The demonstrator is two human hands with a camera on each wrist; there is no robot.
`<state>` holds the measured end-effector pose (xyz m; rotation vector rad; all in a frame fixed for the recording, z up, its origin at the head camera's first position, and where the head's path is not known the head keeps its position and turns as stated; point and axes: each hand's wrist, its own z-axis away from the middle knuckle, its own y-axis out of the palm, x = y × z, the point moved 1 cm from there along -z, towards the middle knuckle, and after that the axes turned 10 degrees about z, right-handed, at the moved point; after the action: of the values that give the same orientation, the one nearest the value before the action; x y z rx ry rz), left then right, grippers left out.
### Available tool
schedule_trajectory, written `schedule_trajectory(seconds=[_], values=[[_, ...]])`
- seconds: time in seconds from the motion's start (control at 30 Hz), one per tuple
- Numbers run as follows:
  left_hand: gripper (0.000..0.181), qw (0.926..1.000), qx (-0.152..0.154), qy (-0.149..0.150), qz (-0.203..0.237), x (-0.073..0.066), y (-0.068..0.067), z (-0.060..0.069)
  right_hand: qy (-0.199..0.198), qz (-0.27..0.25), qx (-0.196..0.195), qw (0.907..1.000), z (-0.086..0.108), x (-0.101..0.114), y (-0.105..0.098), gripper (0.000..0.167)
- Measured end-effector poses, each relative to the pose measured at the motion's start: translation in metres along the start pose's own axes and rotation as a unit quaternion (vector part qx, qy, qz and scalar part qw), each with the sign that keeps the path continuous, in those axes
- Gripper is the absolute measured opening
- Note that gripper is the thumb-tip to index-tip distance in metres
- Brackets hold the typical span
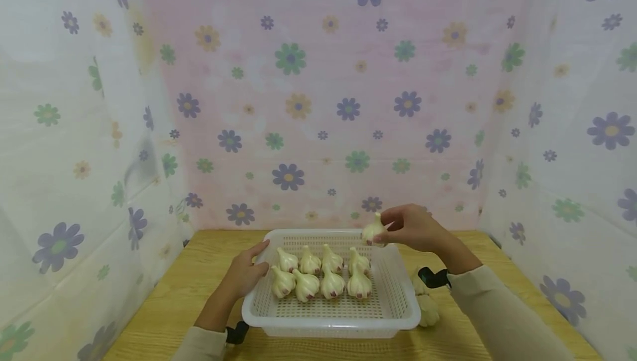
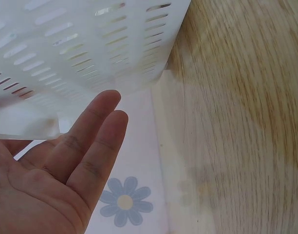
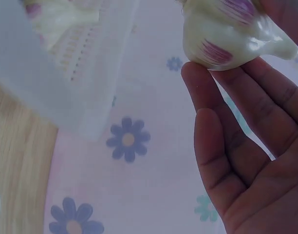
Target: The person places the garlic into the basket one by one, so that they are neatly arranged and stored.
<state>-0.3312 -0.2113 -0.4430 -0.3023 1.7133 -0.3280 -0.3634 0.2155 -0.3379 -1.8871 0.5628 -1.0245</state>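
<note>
My right hand (image 1: 415,228) pinches a garlic bulb (image 1: 374,232) between thumb and fingertips, above the back right of a white plastic basket (image 1: 330,323). In the right wrist view the garlic shows purple streaks, its stem pointing right. My left hand (image 1: 245,271) holds the basket's left rim, thumb over the inner side and fingers outside. The left wrist view shows two extended fingers (image 2: 98,141) beside the slotted wall; the thumb is mostly hidden. Several garlic bulbs (image 1: 307,286) stand in two rows in the basket, stems up.
More pale bulbs (image 1: 428,311) lie on the wooden table (image 1: 169,300), right of the basket and partly hidden by its rim and my right wrist. Flower-patterned sheets (image 1: 318,95) enclose the table at the back and both sides. Each wrist wears a black strap (image 1: 434,277).
</note>
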Motion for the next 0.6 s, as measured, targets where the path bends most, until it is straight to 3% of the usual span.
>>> schedule_trajectory(seconds=[0.17, 0.4, 0.6], values=[[0.07, 1.0, 0.002, 0.003, 0.002, 0.001, 0.0, 0.0, -0.012, -0.001, 0.019, 0.9997, -0.01, 0.018, 0.012, 0.053], [0.071, 1.0, 0.002, 0.004, 0.0, 0.001, 0.0, -0.001, -0.051, -0.008, 0.052, 0.9973, -0.022, 0.038, 0.03, 0.049], [0.07, 1.0, 0.001, 0.003, 0.0, 0.0, 0.0, -0.001, -0.058, -0.017, 0.067, 0.9959, -0.03, 0.055, 0.04, 0.055]])
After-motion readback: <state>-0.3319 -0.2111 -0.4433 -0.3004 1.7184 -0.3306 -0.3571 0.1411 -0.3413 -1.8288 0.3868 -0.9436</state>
